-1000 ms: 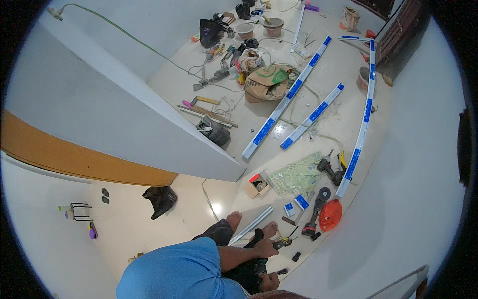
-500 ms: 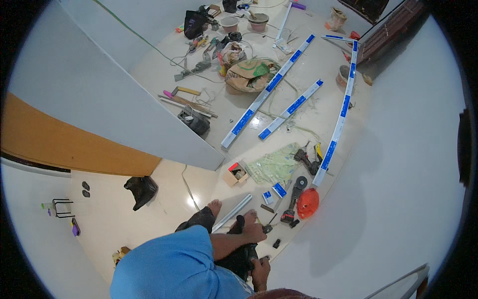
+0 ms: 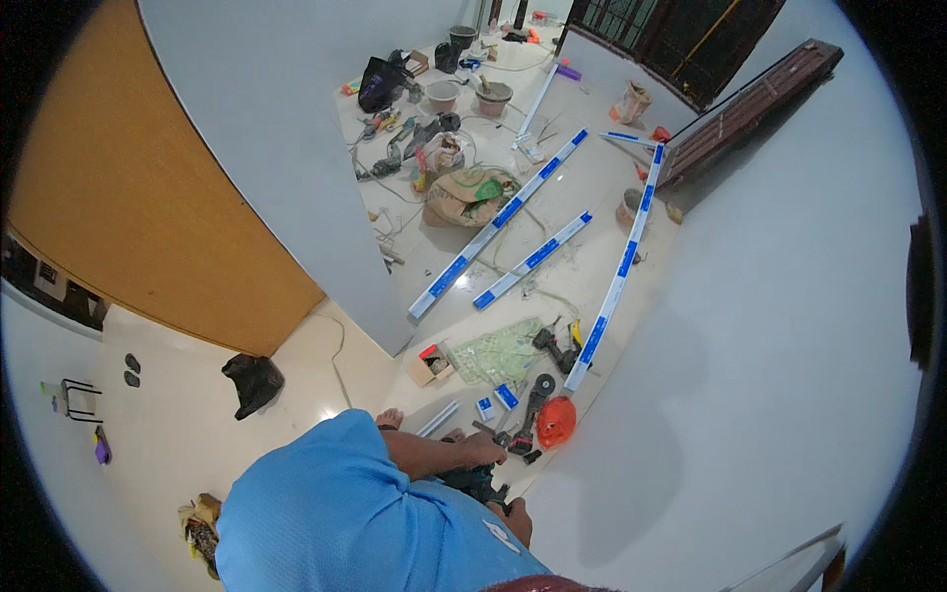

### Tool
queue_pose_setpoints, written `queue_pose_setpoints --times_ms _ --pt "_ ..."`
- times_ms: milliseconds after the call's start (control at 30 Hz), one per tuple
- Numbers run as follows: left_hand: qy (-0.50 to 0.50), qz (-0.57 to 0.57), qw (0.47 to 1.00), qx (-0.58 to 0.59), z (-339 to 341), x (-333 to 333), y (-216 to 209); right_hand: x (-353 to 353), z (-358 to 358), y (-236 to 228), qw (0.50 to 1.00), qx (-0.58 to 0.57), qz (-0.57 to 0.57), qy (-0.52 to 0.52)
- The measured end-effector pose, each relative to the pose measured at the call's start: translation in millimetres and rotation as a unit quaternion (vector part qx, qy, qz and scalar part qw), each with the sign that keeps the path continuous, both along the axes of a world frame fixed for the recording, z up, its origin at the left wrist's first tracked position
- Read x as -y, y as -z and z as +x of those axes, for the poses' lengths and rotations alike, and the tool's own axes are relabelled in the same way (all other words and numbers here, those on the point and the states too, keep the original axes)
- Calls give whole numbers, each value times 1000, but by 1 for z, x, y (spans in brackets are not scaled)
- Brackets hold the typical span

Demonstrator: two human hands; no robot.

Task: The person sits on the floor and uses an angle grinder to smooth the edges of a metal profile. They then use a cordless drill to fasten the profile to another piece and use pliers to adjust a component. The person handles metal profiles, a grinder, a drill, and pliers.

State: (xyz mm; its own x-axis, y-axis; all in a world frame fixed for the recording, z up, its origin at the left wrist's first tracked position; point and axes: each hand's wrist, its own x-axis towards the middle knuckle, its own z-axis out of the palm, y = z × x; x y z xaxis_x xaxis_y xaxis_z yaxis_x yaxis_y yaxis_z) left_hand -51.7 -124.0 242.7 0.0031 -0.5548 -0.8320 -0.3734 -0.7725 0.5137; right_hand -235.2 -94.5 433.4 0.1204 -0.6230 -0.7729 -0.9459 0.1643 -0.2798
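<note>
Low in the view, next to the wall on my right, my left hand [image 3: 483, 451] is closed round a dark tool [image 3: 502, 438]. A thin bit seems to stick out of it; its body is mostly hidden. Close below, the fingers of my right hand [image 3: 514, 520] curl against something dark that I cannot make out. Just beyond the hands lies a cordless angle grinder [image 3: 538, 397], beside a red plastic bag [image 3: 556, 422]. Two small blue-and-white boxes [image 3: 505, 397] sit to its left. A silvery metal channel [image 3: 438, 418] lies by my feet.
Long blue-and-white wrapped bars [image 3: 503, 217] lie across the tiled floor, one along the right wall. A cordless drill [image 3: 554, 345] is beside a green patterned cloth [image 3: 498, 350] and a small open carton [image 3: 431, 365]. A grey partition edge [image 3: 395, 340] stands at left; buckets [image 3: 493, 97] are farther off.
My view has tilted up and turned, so the floor things sit lower and farther left. Both hands have come closer together, and the dark tool has moved along with my left hand.
</note>
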Motion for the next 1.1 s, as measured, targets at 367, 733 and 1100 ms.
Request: queue_pose_setpoints --times_ms 367,733,1100 --pt "-200 -54 978 -34 7 1 -3 6 9 2 998 64 -10 19" --pt "-135 -97 985 46 -20 -7 -18 -38 5 20 987 77 -105 91" --pt "31 -132 986 93 -38 -15 -4 -60 -12 22 981 68 -61 169"
